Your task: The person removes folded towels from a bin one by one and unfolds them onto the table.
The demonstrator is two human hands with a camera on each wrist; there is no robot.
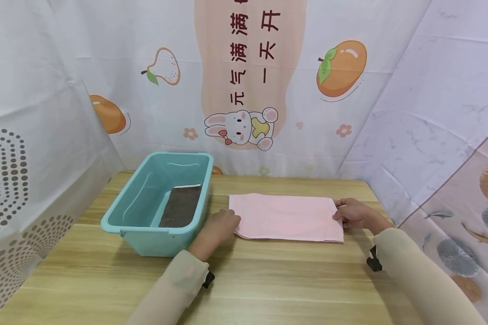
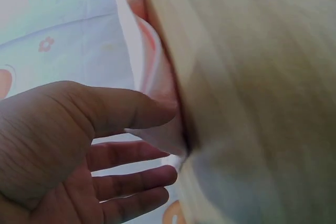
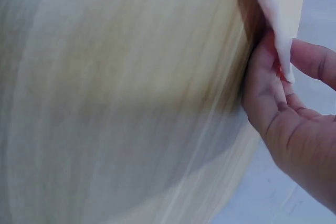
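Pinching the folded pink cloth [image 1: 284, 217] beside the teal bin [image 1: 146, 229], by its bin-side end with the left hand [image 1: 219, 225], outer fingers [image 2: 134, 183] loose, by its far end with the right hand [image 1: 351, 213]; might unfold if lifted with layers missed

There are 2 grips [image 1: 220, 225] [image 1: 354, 214], 1 cloth [image 1: 286, 217], 1 tub [image 1: 156, 241] (holding 1 item [image 1: 180, 206]) and 1 table [image 1: 297, 280].

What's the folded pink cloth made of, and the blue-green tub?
The pale pink folded rectangular cloth looks like matte fabric, perhaps cotton: its edge bends in loose folds. The blue-green rectangular open tub is probably smooth plastic, going by its even colour, rounded corners and lipped rim.
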